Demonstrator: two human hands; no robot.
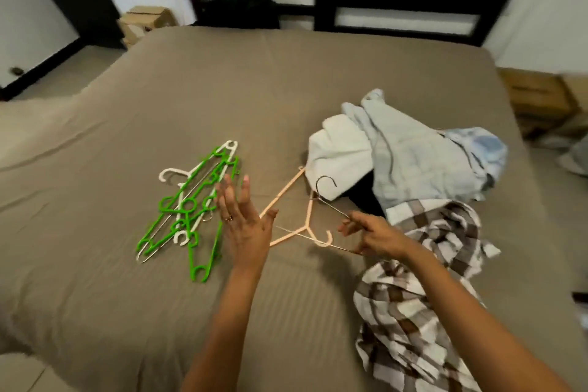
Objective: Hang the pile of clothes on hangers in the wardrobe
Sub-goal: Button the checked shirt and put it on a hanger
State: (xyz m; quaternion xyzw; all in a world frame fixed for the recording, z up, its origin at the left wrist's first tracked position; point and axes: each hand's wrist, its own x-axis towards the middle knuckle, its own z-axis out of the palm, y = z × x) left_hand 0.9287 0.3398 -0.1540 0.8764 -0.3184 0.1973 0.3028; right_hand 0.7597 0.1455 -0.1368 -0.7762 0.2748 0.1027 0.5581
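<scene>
Right hand pinches thin metal wire hanger over peach plastic hanger; left hand spread, holding nothing; crumpled clothes pile toward brown-sheeted bed's right edge.

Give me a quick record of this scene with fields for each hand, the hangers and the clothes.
left hand: open, fingers straight, next to the peach hanger
right hand: pinches the wire hanger
hanger pile: green and white, on the bed, left of both hands
clothes: pale heap on the right, checked garment under the right arm
on hangers: none yet
</scene>
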